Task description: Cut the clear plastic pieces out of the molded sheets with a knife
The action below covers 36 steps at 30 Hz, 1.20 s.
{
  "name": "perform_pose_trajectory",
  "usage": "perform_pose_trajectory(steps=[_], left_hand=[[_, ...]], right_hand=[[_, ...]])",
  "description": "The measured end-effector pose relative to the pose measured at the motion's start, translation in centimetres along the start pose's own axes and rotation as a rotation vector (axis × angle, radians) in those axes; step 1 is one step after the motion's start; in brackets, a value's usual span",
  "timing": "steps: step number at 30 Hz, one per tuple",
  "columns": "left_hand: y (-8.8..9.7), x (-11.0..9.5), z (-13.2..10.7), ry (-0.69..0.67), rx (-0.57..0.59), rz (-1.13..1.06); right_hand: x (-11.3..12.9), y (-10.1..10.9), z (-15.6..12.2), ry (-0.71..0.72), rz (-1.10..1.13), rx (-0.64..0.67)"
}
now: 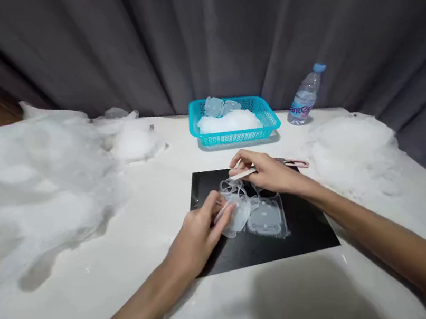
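My left hand (202, 224) pinches a translucent plastic piece (238, 214), lid-like with rounded corners, above the black mat (227, 256). Thin clear plastic loops (233, 186) trail from its far edge. My right hand (264, 169) is closed round a slim white tool (244, 174), whose exact kind I cannot make out; it points left over the loops. Just right of the held piece, another translucent plastic piece (266, 219) lies flat on the mat. Partly hidden behind my right hand is a tool with a pinkish looped handle (297, 163), at the mat's far right corner.
Beyond the mat stands a turquoise basket (237, 135) holding clear plastic pieces (214, 107) and white material (231, 121). A water bottle (304, 100) is at its right. A large white bagged heap (33, 191) covers the left side; a smaller pile (355, 149) lies right.
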<state>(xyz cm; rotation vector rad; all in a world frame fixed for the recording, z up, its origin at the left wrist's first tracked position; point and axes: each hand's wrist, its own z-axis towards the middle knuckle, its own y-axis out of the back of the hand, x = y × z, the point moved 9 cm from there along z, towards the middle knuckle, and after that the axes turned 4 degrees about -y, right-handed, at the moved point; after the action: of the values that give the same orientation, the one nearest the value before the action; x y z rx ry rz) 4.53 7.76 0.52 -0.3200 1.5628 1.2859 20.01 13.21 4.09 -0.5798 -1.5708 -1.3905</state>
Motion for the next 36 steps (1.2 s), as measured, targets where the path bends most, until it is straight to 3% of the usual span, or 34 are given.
perform_pose_trajectory(steps=[4,8,14,19,22,25,27,29,31,33,36], left_hand=[[0.3,0.7,0.6,0.049,-0.006,-0.192],[0.2,1.6,0.9,0.100,-0.023,-0.382],[0.1,2.0,1.1,0.138,-0.056,-0.508],[-0.1,0.8,1.0,0.128,-0.018,-0.440],[0.2,-0.5,0.5,-0.005,-0.017,-0.182],[-0.5,-3.3,-0.8,-0.328,0.001,0.207],[-1.1,-4.2,-1.5,-0.456,0.012,0.346],[-0.5,-3.4,-1.0,-0.370,-0.010,0.309],[0.5,-1.6,-0.1,-0.186,-0.043,0.159],[1.4,0.0,0.7,-0.035,-0.072,0.004],[1.7,1.2,1.4,0.047,-0.091,-0.146]], right_hand=[[-0.9,0.0,-1.2,-0.085,-0.007,0.116],[-0.8,-2.4,-1.9,-0.063,0.113,0.328],[-0.7,-2.4,-1.4,-0.065,0.316,0.250],[0.3,-2.2,-1.9,-0.039,0.245,0.261],[0.8,-2.8,-2.3,0.046,0.009,0.233],[0.0,-2.9,-2.2,0.077,-0.338,0.085],[-0.9,-2.7,-1.7,0.035,-0.476,0.000],[-1.6,-2.2,-1.3,-0.003,-0.524,-0.027],[-1.6,-1.4,-1.0,-0.017,-0.498,-0.016],[-1.4,-0.7,-0.9,-0.036,-0.367,0.033],[-0.7,-0.3,-1.1,-0.032,-0.116,0.147]])
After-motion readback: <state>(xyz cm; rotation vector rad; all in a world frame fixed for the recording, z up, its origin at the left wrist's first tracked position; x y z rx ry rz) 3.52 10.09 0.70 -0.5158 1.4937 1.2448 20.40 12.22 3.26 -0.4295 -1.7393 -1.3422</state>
